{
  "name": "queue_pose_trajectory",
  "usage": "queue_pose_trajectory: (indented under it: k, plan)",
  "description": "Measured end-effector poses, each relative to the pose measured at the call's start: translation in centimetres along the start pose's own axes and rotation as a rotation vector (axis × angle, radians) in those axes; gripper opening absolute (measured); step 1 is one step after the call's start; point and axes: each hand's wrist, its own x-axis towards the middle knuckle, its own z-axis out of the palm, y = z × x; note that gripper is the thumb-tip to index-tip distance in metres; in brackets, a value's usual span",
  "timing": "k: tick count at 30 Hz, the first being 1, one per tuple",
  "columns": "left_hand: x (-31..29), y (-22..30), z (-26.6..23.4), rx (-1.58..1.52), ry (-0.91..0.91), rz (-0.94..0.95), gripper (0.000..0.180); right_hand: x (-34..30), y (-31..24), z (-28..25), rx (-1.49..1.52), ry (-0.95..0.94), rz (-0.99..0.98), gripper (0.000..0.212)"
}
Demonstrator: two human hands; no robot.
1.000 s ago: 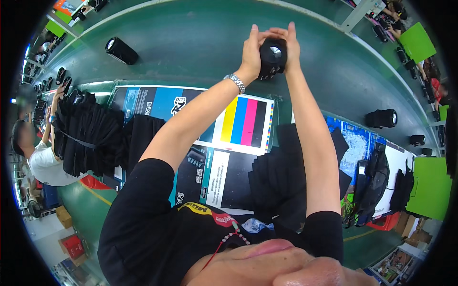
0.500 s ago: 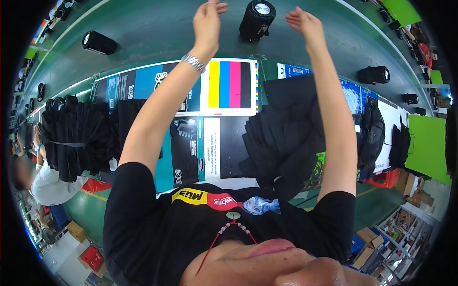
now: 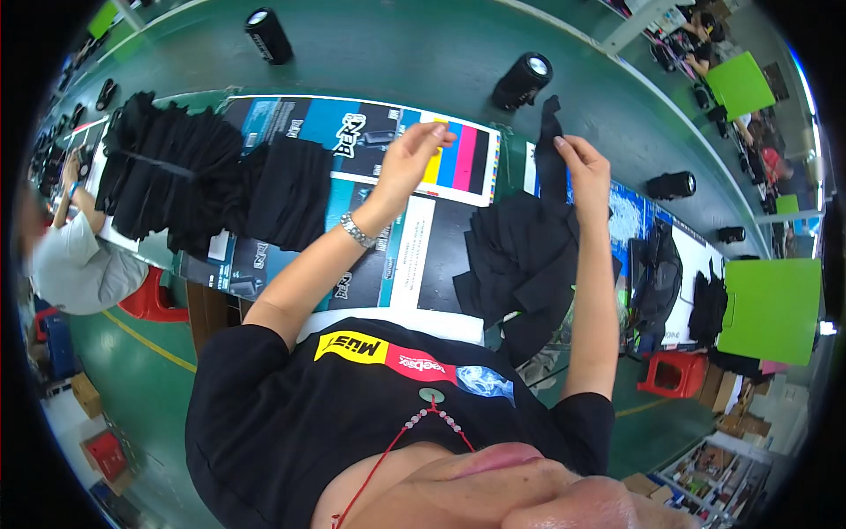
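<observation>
My right hand (image 3: 586,172) pinches a black fabric strip (image 3: 552,145) between thumb and fingers. The strip stands up from beside a loose pile of black fabric pieces (image 3: 515,251), its upper end close to a black cylindrical speaker (image 3: 520,84). My left hand (image 3: 412,163), with a metal watch on the wrist, hovers over a printed sheet with colour bars (image 3: 463,159). Its fingers are loosely bent, and nothing shows in them. Left of that arm lies a stack of black fabric pieces (image 3: 291,194) next to a larger tied bundle (image 3: 167,172).
More black speakers (image 3: 268,37) stand spaced along the green surface (image 3: 397,53) beyond the table. A black bag-like item (image 3: 656,282) and a green panel (image 3: 771,309) are at the right. A person in white (image 3: 84,264) sits at the left, near a red stool (image 3: 154,295).
Both hands have come back from around the speaker toward me. My right hand has taken hold of a black fabric strip. The view has turned, shifting the scene.
</observation>
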Motion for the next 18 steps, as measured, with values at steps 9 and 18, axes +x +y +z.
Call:
queue_pose_trajectory:
  k: [9,18]
  plan:
    - [-0.8,-1.5,-3.7,0.167,0.119,0.145,0.023,-3.9,1.1,15.8,0.011,-0.035,-0.15,0.021]
    - [-2.4,-1.4,-4.3,0.174,0.028,0.083,0.021,-6.3,2.0,16.9,0.274,-0.036,0.003,0.017]
